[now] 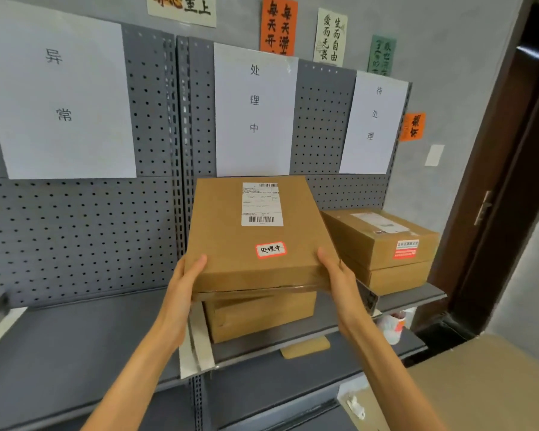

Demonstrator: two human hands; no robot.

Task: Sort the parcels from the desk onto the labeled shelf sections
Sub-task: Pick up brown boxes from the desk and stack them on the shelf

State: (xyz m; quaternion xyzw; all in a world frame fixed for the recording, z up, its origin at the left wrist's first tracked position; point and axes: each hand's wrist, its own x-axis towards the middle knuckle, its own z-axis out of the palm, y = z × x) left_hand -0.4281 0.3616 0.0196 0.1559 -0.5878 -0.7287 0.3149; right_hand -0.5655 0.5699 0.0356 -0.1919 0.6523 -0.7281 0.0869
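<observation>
- A flat brown parcel (255, 231), marked with a red-edged sticker (270, 249), is gripped at its near corners by the left hand (185, 281) and the right hand (336, 272), thumbs on top.
- It is held above a smaller box (262, 315) on the shelf (75, 337), below the middle paper sign (254, 110).
- Two stacked boxes (383, 250) are seen just to its right.

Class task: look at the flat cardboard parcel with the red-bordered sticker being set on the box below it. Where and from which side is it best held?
Hold the flat parcel at its two near corners, coming from the front, as the left hand and right hand do. It is wide and thin, so a two-sided grip likely keeps it level over the lower box.
</observation>
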